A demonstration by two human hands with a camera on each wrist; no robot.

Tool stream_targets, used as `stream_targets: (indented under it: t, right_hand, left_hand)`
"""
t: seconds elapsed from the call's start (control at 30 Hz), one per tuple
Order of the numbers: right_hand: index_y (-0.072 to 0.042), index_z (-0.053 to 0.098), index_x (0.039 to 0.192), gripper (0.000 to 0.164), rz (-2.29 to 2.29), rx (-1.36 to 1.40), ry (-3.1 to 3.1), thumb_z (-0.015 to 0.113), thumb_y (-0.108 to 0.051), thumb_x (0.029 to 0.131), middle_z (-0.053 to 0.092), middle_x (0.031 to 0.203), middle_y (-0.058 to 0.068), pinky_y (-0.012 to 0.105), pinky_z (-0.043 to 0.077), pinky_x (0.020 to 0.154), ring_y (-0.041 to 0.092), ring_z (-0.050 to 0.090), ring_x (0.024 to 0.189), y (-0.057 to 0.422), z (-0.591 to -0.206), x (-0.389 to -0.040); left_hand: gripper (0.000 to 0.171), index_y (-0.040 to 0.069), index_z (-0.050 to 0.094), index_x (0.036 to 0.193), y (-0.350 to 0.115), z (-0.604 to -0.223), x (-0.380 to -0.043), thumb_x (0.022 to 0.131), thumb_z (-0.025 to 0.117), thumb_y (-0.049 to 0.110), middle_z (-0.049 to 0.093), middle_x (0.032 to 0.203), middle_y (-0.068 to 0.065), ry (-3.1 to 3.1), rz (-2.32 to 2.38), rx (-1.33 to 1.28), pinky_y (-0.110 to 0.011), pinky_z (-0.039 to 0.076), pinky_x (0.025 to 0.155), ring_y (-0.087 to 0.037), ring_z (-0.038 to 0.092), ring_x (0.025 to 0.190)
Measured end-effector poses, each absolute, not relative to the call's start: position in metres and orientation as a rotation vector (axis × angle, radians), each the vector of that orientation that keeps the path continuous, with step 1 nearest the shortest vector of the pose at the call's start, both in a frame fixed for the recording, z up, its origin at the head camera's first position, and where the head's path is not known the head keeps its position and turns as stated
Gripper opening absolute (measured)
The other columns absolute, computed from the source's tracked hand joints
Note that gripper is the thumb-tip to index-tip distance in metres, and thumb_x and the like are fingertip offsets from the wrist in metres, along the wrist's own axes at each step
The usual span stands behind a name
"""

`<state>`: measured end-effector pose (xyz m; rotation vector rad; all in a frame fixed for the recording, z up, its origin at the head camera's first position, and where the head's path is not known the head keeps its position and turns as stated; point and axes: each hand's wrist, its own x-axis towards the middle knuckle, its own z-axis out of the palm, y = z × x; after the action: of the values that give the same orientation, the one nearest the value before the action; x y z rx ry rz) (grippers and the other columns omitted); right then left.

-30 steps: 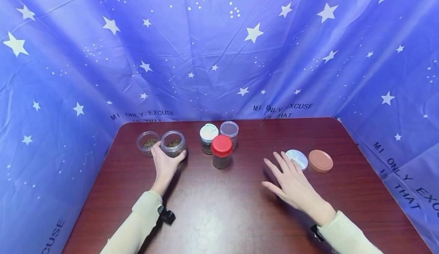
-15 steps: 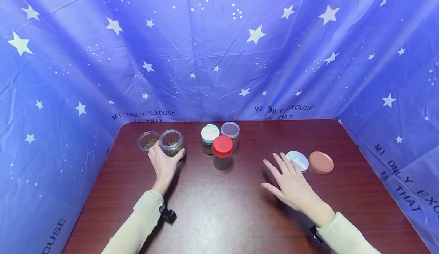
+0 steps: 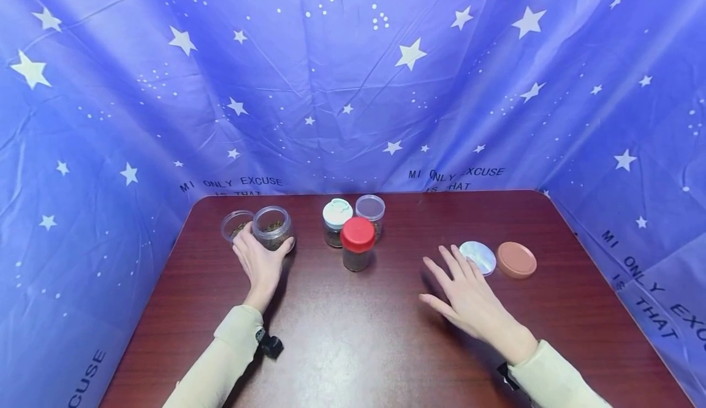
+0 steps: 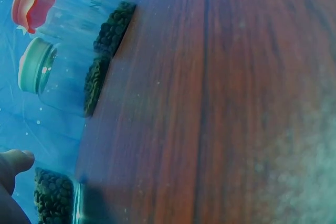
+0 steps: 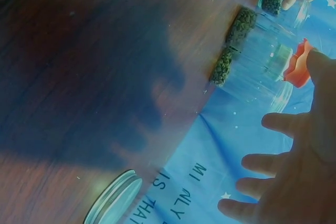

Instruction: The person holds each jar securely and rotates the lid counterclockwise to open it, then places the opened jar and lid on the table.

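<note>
My left hand (image 3: 259, 267) grips a lidless clear jar (image 3: 276, 242) at the table's left side, thumb on its right wall. Small dark grain-like pieces fill its lower part, as the left wrist view shows on the jar (image 4: 52, 195). Just left of it stands a second lidless clear container (image 3: 227, 230) with similar pieces, partly hidden by the held jar and my fingers. My right hand (image 3: 477, 307) is spread palm down above the table, fingers straight and holding nothing. Its fingertips overlap a whitish round lid (image 3: 480, 256).
Mid-table, a red-capped jar (image 3: 357, 236) stands before a white-capped jar (image 3: 337, 215) and a clear-topped jar (image 3: 370, 209). An orange-brown lid (image 3: 516, 260) lies beside the whitish one. A blue starry curtain (image 3: 353, 89) hangs close behind the table (image 3: 353, 334).
The held jar and my left hand have shifted a little to the left, covering more of the neighbouring container. My right hand has stayed almost in place.
</note>
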<state>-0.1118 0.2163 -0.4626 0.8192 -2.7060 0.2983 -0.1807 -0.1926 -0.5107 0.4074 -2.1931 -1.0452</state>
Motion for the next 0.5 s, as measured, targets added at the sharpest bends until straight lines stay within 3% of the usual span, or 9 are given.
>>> stream_targets:
  t: [0.5]
  right_hand:
    - [-0.006, 0.06, 0.143, 0.066, 0.304, 0.834, -2.707, 0.065, -0.053, 0.096, 0.049, 0.149, 0.031, 0.071, 0.04, 0.105, 0.054, 0.042, 0.14, 0.2155, -0.4667, -0.1115]
  left_hand:
    - [0.097, -0.006, 0.041, 0.142, -0.1976, -0.513, -0.182, 0.069, 0.096, 0.024, 0.045, 0.135, -0.031, -2.197, -1.049, 0.388, -0.056, 0.032, 0.111, -0.05, 0.039, 0.124]
